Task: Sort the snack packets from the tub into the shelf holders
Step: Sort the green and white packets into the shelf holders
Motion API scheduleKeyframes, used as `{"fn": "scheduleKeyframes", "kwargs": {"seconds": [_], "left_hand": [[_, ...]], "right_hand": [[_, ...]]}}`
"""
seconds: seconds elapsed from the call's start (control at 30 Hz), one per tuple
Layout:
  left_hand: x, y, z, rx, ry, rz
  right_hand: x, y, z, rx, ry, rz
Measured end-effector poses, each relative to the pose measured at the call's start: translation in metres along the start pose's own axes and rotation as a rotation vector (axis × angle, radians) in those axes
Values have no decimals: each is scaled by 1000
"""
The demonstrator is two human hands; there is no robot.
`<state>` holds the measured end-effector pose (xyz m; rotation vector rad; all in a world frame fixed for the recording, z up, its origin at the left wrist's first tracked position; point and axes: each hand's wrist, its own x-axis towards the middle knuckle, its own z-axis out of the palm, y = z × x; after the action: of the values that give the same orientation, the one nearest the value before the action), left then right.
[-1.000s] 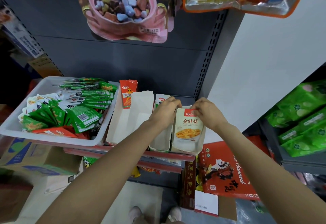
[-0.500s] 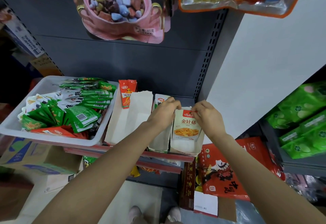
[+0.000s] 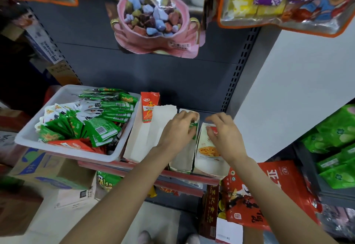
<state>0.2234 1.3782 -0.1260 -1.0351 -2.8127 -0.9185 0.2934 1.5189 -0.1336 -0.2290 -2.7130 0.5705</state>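
A white tub (image 3: 28, 137) at the left holds several green, white and red snack packets (image 3: 99, 130). Three white card holders stand to its right on the shelf. The left holder (image 3: 140, 145) has an orange packet (image 3: 148, 109) upright at its back. My left hand (image 3: 177, 130) reaches into the middle holder (image 3: 183, 160), with its fingers curled over a green packet (image 3: 193, 126). The right holder (image 3: 209, 169) contains a white packet with a red top (image 3: 208, 148). My right hand (image 3: 221, 133) hovers just above that packet, fingers loose and spread.
The grey shelf back panel (image 3: 153, 78) rises behind the holders. A pink candy bag (image 3: 153, 22) and other bags hang overhead. Green packs (image 3: 338, 143) fill a shelf at the right. Red boxes (image 3: 269, 191) and cardboard cartons (image 3: 48, 168) stand below.
Both hands let go of the white packet, which now sits lower in the right holder. My left hand shifted left onto the green packet in the middle holder; my right hand lifted and opened.
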Motion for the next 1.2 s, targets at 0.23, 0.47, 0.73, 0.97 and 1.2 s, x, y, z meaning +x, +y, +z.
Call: {"fn": "scheduleKeyframes", "kwargs": {"seconds": [0.23,0.47,0.73,0.97,1.2], "left_hand": [[-30,-67,-68,-49,166,-224],[-34,-196,-143,41,197,-359],[-15,-294,-182,238,-255,-124],[-14,-305,-194,78,-143,16],[-14,-271,-205,-305,76,16]], "right_hand": [[34,-82,33,325,-290,72],[79,-183,95,334,-328,23],[127,-249,178,174,-500,185],[117,-267,185,15,-440,218],[117,-275,139,-37,-264,153]]}}
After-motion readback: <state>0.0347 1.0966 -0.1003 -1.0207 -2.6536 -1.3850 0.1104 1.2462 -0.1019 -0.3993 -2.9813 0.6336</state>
